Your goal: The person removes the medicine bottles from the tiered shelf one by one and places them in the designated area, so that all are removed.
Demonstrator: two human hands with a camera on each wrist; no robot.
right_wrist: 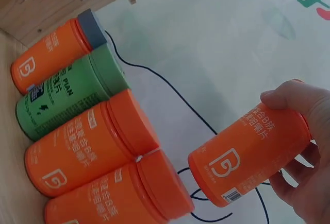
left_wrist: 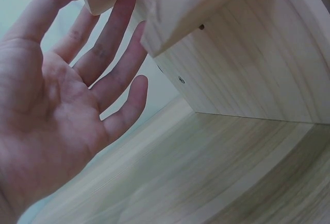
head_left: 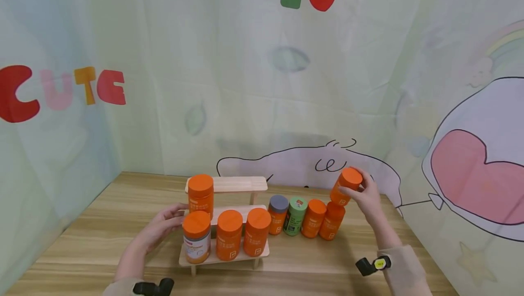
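Note:
My right hand (head_left: 364, 193) grips a tilted orange bottle (head_left: 347, 186) in the air, just above the right end of a row of bottles on the table. In the right wrist view the fingers (right_wrist: 304, 177) curl round that orange bottle (right_wrist: 247, 154). My left hand (head_left: 163, 223) is open with straight fingers at the left side of a stepped wooden rack (head_left: 229, 183). The left wrist view has the open palm (left_wrist: 77, 90) beside the rack's side wall (left_wrist: 247, 69). The rack holds one orange bottle (head_left: 201, 194) on its middle step and three (head_left: 229, 234) on the lowest.
On the wooden table (head_left: 102, 223), right of the rack, stand a grey-lidded orange bottle (head_left: 278, 214), a green bottle (head_left: 295, 216) and two orange bottles (head_left: 323, 219). Printed cloth walls close in behind and on both sides. The rack's top step (head_left: 241, 183) is bare.

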